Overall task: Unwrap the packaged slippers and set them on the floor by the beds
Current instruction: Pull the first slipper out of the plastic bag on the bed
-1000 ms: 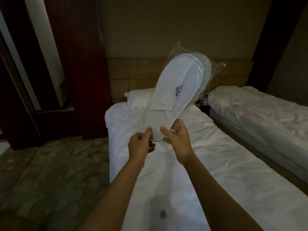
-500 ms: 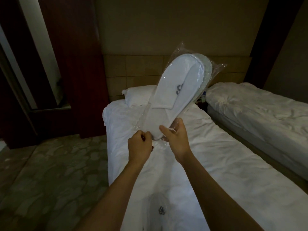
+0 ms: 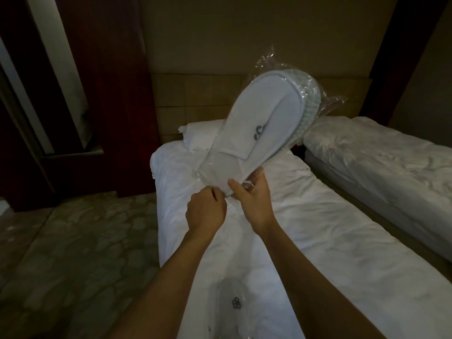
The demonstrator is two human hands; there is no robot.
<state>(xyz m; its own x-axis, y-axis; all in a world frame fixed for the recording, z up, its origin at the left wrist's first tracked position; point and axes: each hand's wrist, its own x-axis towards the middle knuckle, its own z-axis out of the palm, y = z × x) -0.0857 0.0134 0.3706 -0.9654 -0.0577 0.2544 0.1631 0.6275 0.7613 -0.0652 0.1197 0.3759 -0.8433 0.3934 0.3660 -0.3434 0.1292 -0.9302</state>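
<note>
Packaged slippers (image 3: 263, 129): white pair in clear wrap, held above near bed (image 3: 318, 228); long axis heel at 7 o'clock, toe at 1 o'clock. Left hand (image 3: 206, 211) pinches wrap at heel; right hand (image 3: 254, 203) grips heel. Second wrapped pair (image 3: 234, 304) nearest, at 6 o'clock.

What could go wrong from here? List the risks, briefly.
1. The right hand holds the wrapped slippers only at the heel end, so the raised toe end could swing or drop out as the left hand pulls at the plastic wrapper.
2. The thin wrapper may tear unevenly and cling.
3. A second packaged pair lies on the near bed, close under the arms, and might get knocked off.
</note>
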